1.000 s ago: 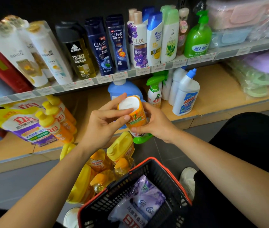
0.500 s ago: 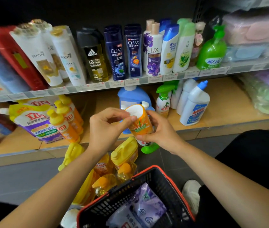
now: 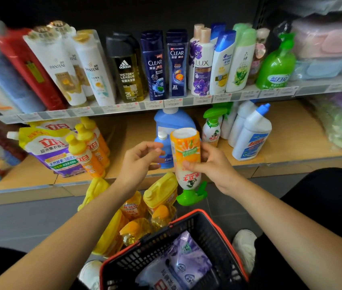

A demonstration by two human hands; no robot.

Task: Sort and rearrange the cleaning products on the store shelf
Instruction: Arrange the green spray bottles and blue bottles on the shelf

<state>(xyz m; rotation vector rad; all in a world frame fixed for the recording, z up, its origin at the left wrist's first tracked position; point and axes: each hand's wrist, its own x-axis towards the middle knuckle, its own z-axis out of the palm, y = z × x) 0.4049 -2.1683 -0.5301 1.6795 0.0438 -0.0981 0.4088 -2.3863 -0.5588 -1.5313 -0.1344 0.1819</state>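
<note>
My right hand [image 3: 214, 168] grips an orange and white spray bottle [image 3: 186, 151] upside down, its green trigger head pointing at the floor. The bottle hangs in front of the lower shelf [image 3: 291, 130], just before a blue detergent bottle [image 3: 172, 122]. My left hand [image 3: 138, 164] hovers just left of the bottle with loosely curled fingers, holding nothing. A matching green-trigger spray bottle [image 3: 211, 130] stands on the shelf to the right, beside white toilet cleaner bottles [image 3: 251, 137].
Yellow-capped orange bottles [image 3: 88, 151] and a refill pouch [image 3: 48, 151] fill the lower shelf's left. Shampoo bottles [image 3: 155, 65] line the upper shelf. Yellow oil-like jugs [image 3: 159, 191] lie on the floor. A black basket [image 3: 214, 227] with a purple pouch [image 3: 188, 260] sits below my arms.
My left hand has come off the bottle's base and drawn slightly left. My right hand has tipped the bottle more upright, still upside down. The view has shifted a little.
</note>
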